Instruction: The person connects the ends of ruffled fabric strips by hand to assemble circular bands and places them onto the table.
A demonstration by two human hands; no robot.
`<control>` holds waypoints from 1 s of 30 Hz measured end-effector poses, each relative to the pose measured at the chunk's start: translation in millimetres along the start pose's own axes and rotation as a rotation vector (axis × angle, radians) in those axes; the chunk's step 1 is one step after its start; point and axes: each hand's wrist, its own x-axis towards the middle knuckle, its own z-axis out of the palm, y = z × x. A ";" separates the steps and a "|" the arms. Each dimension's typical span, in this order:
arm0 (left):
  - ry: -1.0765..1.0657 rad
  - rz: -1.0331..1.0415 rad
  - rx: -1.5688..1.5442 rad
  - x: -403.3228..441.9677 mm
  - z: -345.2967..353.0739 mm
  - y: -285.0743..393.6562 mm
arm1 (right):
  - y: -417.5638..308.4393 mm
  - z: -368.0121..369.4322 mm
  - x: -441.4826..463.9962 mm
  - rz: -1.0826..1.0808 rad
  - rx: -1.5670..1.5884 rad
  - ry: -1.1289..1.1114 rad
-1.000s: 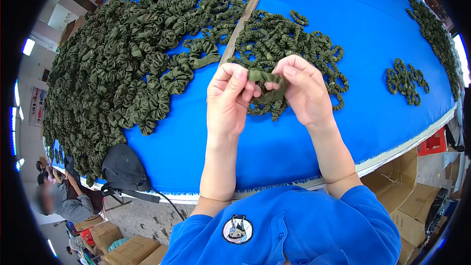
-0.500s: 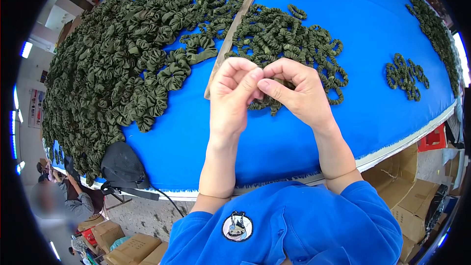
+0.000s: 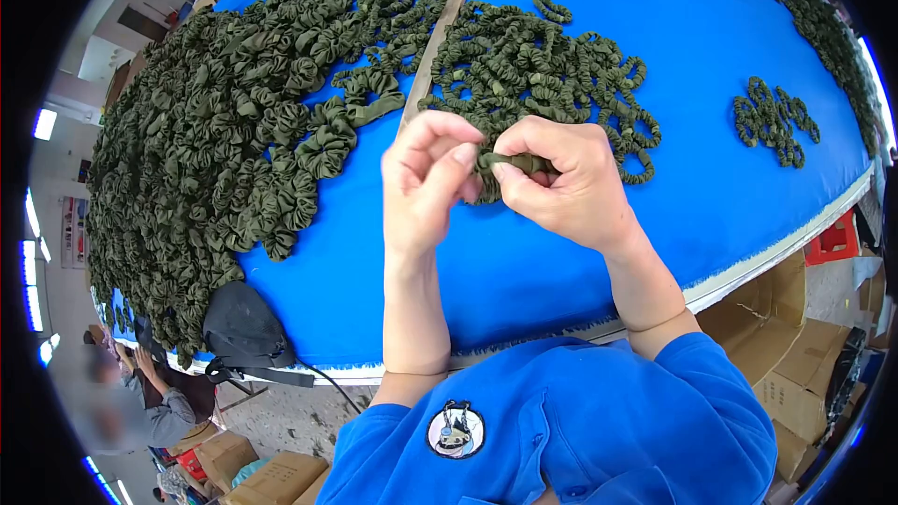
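Observation:
A dark green fabric scrunchie [image 3: 531, 163] is pinched between the thumb and fingers of my right hand [image 3: 578, 185], above the table. Just left of it is my left hand [image 3: 417, 189], its fingers curled in and its thumb close to the index finger, near the scrunchie's left end. What those fingers hold, if anything, is hidden. Behind both hands lies a pile of narrow, tightly gathered green scrunchies [image 3: 533, 56]. Fuller green scrunchies [image 3: 224, 122] form a large heap to the left.
A wooden strip [image 3: 444, 33] divides the heaps on the blue-covered table [image 3: 711, 215]. A small scrunchie group [image 3: 774, 122] lies at right, more along the far right edge. A black cap [image 3: 245, 325] sits at the front left edge. Cardboard boxes [image 3: 800, 374] stand below; another person [image 3: 168, 416] is at lower left.
My hands have moved slightly apart, the left one shifting left. The scrunchie now shows in my right hand's fingers. The whole view has shifted a little.

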 end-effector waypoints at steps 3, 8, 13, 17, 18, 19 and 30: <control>-0.150 0.007 0.312 -0.6 1.1 -5.9 | 1.9 2.7 0.2 -0.041 0.021 0.016; -0.137 0.033 0.248 -0.8 4.7 -6.0 | 4.0 2.4 1.1 -0.010 0.045 -0.034; -0.120 0.109 -0.169 1.3 -0.6 -2.2 | 3.9 1.3 1.8 -0.051 0.003 -0.053; -0.141 0.137 -0.255 5.0 -10.4 -6.1 | 5.6 3.9 2.0 -0.095 -0.038 -0.048; -0.153 0.137 -0.242 6.1 -12.7 -8.5 | 6.2 4.1 1.4 -0.106 -0.055 -0.043; -0.168 0.138 -0.229 7.0 -13.2 -9.9 | 6.7 3.6 1.0 -0.118 -0.074 -0.037; -0.125 0.043 0.315 0.3 1.6 -8.9 | 9.9 1.4 1.0 -0.099 -0.048 0.002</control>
